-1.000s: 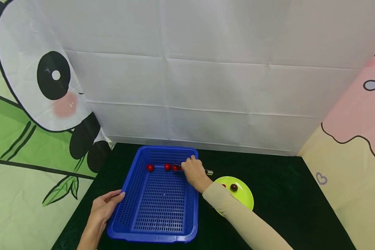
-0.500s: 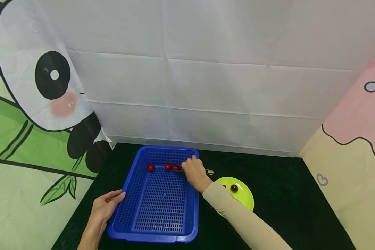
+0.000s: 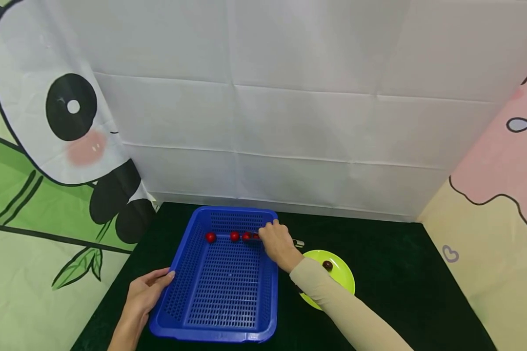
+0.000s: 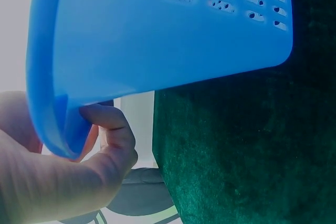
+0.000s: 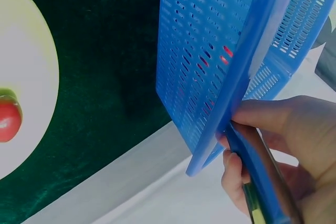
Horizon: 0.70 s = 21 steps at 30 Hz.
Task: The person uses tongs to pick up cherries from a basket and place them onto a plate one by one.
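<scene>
- Head view: left hand (image 3: 146, 291) grips the blue perforated basket (image 3: 215, 335) by its side rim; right hand (image 3: 279, 244) is closed around a utensil (image 3: 298, 243), near red cherry tomatoes (image 3: 234, 236) in the basket's far end.
- Left wrist: bent fingers clasp the rim.
- Right wrist: thumb and fingers pinch the utensil's dark handle.

Your blue perforated basket (image 3: 211, 335) sits upright on the counter (image 3: 404, 282), red round fruits (image 3: 234, 236) strung across its far end. Your right hand (image 3: 278, 245) grips a slim utensil (image 5: 261, 171) at its right rim; your left hand (image 3: 145, 295) holds the left rim.
</scene>
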Motion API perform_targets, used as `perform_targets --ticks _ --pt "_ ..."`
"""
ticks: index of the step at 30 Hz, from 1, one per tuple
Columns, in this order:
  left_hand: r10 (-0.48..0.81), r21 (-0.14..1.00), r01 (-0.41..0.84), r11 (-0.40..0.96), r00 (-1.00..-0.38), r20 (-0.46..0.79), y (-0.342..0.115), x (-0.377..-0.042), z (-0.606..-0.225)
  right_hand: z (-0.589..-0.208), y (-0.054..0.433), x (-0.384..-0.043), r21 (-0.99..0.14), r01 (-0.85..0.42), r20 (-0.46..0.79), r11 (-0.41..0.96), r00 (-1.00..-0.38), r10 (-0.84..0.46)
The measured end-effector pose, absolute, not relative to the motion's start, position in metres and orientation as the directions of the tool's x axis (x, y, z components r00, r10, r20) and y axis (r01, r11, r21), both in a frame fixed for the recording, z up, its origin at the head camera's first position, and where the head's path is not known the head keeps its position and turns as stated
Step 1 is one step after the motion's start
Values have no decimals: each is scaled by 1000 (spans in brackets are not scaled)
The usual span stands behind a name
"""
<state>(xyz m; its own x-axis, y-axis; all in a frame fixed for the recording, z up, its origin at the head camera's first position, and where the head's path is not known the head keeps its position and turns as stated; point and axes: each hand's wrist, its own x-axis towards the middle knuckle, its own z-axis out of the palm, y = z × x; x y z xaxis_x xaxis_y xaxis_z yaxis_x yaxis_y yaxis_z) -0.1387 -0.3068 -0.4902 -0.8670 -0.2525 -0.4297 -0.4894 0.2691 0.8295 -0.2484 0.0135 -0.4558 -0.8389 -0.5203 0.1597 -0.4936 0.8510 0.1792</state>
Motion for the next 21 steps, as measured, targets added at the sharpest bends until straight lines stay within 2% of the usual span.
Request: perform_targets --ticks 7,21 --pt "-251 831 -489 267 -867 -430 -306 -137 -490 -457 23 -245 124 -515 229 848 -816 -530" --pt "-259 833 -483 268 -869 -421 -305 -135 -489 -462 40 -242 -130 -559 309 819 -807 -502"
